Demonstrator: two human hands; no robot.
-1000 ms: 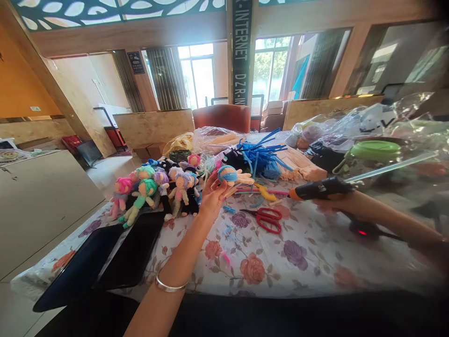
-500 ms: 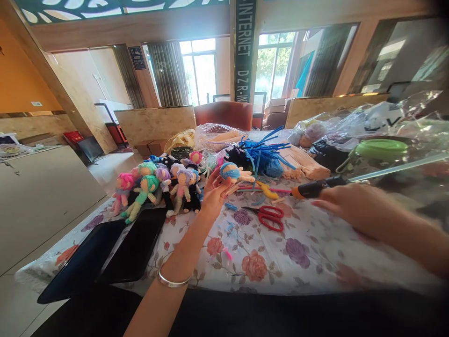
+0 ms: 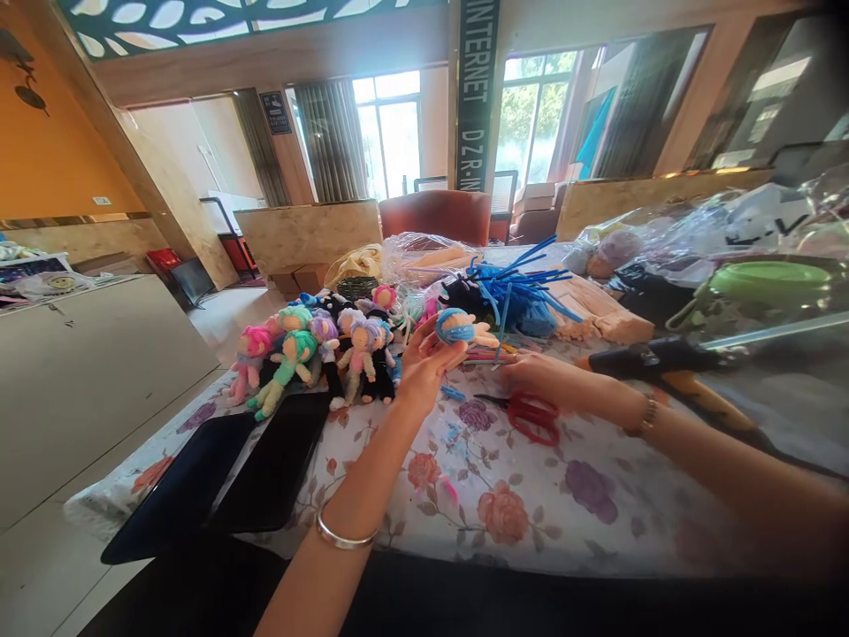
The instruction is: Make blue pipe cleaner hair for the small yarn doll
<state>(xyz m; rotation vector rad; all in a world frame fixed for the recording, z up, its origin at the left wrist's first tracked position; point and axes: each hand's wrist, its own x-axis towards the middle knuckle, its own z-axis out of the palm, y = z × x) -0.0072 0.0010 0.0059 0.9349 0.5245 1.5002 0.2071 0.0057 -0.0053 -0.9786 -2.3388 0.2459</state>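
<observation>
My left hand (image 3: 428, 367) is closed around a small doll (image 3: 457, 327) with blue hair and a peach body, held sideways above the table. My right hand (image 3: 547, 376) reaches in from the right, just past the red-handled scissors (image 3: 534, 418). Its fingertips are close to the doll's legs and some thin coloured strips (image 3: 487, 357); they are blurred, and whether they grip anything does not show. A black and orange glue gun (image 3: 663, 356) lies to the right, a clear glue stick (image 3: 783, 323) sticking out of its back.
Finished-looking yarn dolls (image 3: 295, 354) crowd the left side, beside two black trays (image 3: 271, 469). Behind my hands lie blue fuzzy stems (image 3: 523, 287) and a peach bundle (image 3: 597, 310). Plastic bags and a green container (image 3: 773, 287) stand at the right on the floral tablecloth (image 3: 491, 566).
My right hand has let go of the glue gun and moved left toward the doll. The glue gun now lies at the right. My left hand still holds the doll; the view has shifted slightly.
</observation>
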